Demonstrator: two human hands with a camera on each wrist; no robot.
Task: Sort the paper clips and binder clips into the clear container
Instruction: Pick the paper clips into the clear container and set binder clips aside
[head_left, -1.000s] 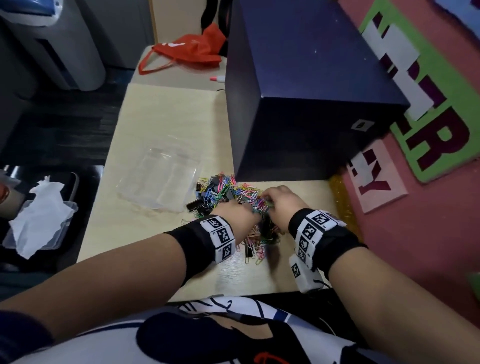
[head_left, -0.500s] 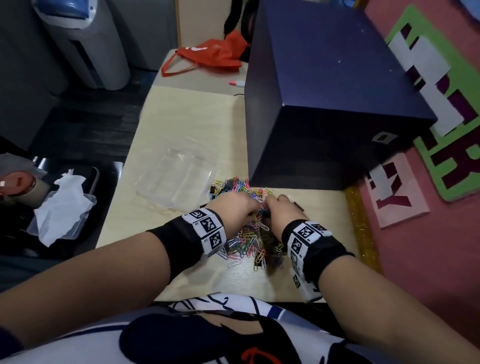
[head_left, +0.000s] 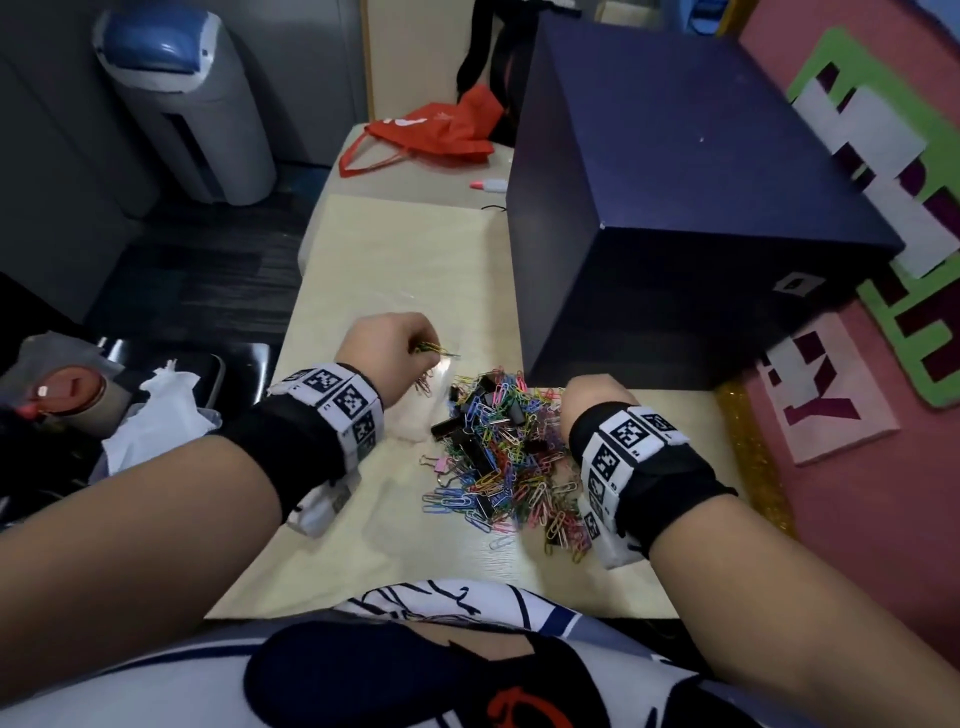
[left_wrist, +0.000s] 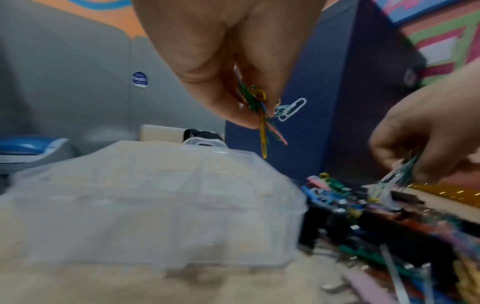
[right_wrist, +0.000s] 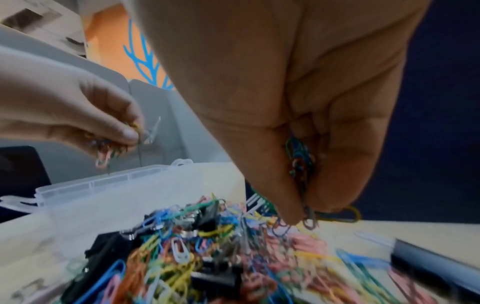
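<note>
From the head view, my left hand (head_left: 387, 349) hangs over the clear container (head_left: 415, 312), which is hard to make out against the pale surface (head_left: 363, 545). A few paper clips (head_left: 434, 351) poke out from its curled fingers. My right hand (head_left: 597, 410) sits at the far right edge of the mixed pile (head_left: 498, 457), just in front of the dark blue box (head_left: 675, 208). Black binder clips (head_left: 485, 387) lie tangled among the coloured wire.

In the left wrist view, my thumb and fingers (left_wrist: 233, 111) pinch a small bunch of clips above the container's closed-looking lid (left_wrist: 155, 185); one pale clip dangles hooked to the rest. I judge these light, springy and slick, and they snag each other, so a pinch across the middle of the bunch suits better than lifting by one loop.

In the right wrist view, my right fingers (right_wrist: 291, 195) are closed on another cluster, its ends trailing into the heap. The binder clips look stiffer and heavier; I would take them by the black body, since the wire handles flip. Whether the container is open I cannot tell
</note>
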